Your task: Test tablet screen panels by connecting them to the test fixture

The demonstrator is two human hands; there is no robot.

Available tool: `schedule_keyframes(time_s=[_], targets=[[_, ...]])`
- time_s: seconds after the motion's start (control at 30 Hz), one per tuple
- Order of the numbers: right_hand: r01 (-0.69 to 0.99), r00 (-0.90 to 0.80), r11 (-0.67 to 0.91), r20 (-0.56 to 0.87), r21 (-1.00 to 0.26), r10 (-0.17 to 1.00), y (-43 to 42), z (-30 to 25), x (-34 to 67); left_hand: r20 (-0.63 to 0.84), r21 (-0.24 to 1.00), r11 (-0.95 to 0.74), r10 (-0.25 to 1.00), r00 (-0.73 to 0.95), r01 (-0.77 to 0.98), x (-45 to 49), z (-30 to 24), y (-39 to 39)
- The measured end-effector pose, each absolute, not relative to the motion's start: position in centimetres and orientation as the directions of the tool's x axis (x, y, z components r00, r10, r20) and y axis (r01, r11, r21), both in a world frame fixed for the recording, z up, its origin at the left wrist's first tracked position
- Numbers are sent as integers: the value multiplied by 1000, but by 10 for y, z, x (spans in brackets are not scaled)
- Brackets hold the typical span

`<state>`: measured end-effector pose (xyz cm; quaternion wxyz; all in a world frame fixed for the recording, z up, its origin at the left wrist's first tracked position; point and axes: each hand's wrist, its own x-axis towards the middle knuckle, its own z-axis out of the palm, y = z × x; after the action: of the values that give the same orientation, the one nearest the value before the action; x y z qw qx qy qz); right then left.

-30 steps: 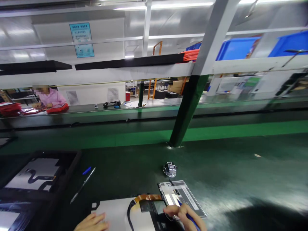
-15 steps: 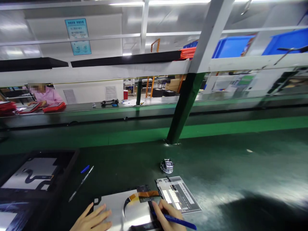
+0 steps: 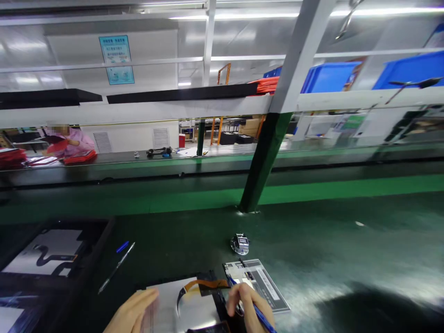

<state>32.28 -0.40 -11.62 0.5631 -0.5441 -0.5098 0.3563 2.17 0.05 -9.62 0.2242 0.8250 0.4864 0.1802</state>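
a thin pen (image 3: pixel 117 267) lay near a blue cap (image 3: pixel 122 247), a silvery device (image 3: pixel 240 244) sat before the slanted post (image 3: pixel 265 159), and a blue poster (image 3: pixel 117 52) hung beyond.

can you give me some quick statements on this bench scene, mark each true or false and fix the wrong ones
1. The right hand holds a blue tool. True.
2. The left hand grips the slim pen. False: it is at the left part of the silver panel; the pen lies apart on the green table.
3. A brown ribbon cable curves over the silver panel. True.
4. The blue cap is fitted on the slim pen. False: it lies separately, near the pen's far end.
5. The small metal device sits in the black tray. False: it is on the green table, just beyond the printed panel.
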Motion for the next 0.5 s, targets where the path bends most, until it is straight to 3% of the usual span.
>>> schedule_keyframes(time_s=[0.1, 0.2, 0.3, 0.5], targets=[[257, -15, 328, 335, -909, 942, 16, -96, 312, -108, 779, -125, 939, 327, 614, 62, -90, 12], [309, -309, 491, 402, -814, 862, 34, -86, 296, -154, 877, -38, 922, 355, 478, 97, -94, 21], [368, -504, 526, 311, -767, 806, 42, -88, 287, -169, 893, -8, 921, 351, 450, 113, -98, 22], [389, -581, 560, 277, -731, 765, 40, -93, 287, -139, 786, -86, 940, 311, 612, 121, -85, 12]])
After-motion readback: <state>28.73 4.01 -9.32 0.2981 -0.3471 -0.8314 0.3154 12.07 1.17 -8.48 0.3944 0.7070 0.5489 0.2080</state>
